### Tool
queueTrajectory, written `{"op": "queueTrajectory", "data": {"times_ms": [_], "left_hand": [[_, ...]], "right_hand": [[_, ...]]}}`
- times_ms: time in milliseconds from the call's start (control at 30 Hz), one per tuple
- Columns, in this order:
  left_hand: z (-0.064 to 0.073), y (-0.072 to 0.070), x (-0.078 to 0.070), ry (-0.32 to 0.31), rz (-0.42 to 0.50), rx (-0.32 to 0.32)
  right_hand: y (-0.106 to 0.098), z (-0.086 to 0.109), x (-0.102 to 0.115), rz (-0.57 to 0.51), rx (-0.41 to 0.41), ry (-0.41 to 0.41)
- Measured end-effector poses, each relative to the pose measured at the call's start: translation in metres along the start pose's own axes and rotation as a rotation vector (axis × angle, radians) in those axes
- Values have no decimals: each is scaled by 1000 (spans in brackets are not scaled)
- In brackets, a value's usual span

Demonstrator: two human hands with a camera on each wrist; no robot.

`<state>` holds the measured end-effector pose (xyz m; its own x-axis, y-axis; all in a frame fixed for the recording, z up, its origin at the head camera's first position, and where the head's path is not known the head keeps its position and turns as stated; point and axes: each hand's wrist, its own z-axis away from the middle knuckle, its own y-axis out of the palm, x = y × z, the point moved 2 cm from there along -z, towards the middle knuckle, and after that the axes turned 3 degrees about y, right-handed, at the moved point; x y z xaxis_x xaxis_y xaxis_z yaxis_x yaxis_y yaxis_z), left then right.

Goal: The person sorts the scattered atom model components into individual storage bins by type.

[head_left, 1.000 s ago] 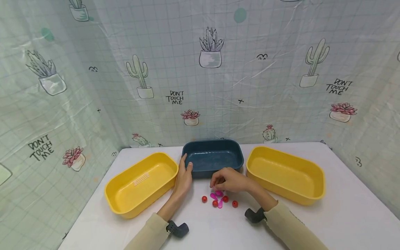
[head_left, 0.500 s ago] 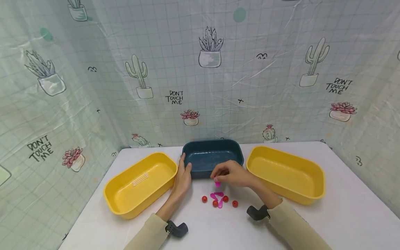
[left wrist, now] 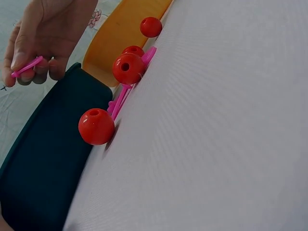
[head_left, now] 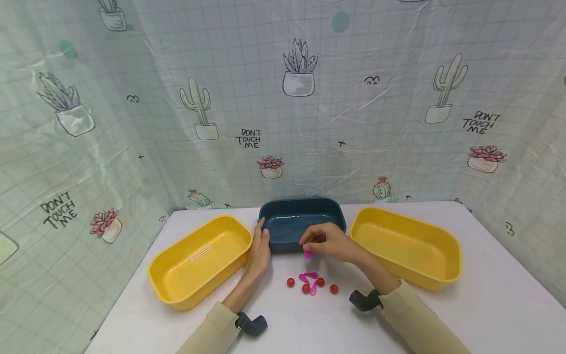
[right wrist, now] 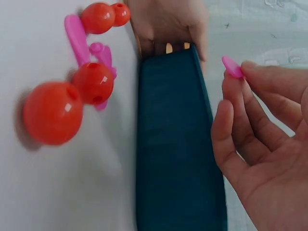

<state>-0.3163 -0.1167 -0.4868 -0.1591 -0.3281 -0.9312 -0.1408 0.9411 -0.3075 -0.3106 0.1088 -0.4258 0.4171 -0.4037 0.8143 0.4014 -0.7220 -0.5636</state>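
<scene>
My right hand (head_left: 329, 242) pinches a small pink drop-shaped piece (right wrist: 233, 66) between thumb and fingertips, raised near the front rim of the dark blue bin (head_left: 305, 247). In the left wrist view this piece looks slim and slightly curved. My left hand (head_left: 260, 251) rests against the bin's left end, fingers straight along its side and thumb near the front corner. In front of the bin lie more pink pieces (head_left: 311, 275), some with a small knob at one end. Several red round beads (head_left: 306, 289) with holes lie around them on the white table.
A yellow bin (head_left: 201, 255) stands at an angle on the left, a small striped pale patch on its floor. Another yellow bin (head_left: 404, 246) stands on the right. Behind the table hangs a plant-printed curtain (head_left: 336, 113).
My right hand has lifted one pink piece from the pile and carried it up toward the blue bin's front rim. My left hand stays at the bin's left end.
</scene>
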Motion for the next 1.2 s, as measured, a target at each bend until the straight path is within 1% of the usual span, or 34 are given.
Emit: {"op": "queueTrajectory", "data": {"times_ms": [167,300,567,733,1000,1200], "left_hand": [[1,0,0,-7,-2,6],[1,0,0,-9,-5,9],[2,0,1,-24,-15,15],[3,0,1,-20,-17,8],[2,2,3,-28,-16,12],[2,0,3,-8,-10,5]], "right_hand": [[0,-4,8,10,-55,2],[-1,-8,15,20,-77,15],[-4,-17,23,8,-96,6],[-5,-25,24,12,-109,-8],[1,-40,25,77,-115,0],[6,-51,23,46,-103,15]]}}
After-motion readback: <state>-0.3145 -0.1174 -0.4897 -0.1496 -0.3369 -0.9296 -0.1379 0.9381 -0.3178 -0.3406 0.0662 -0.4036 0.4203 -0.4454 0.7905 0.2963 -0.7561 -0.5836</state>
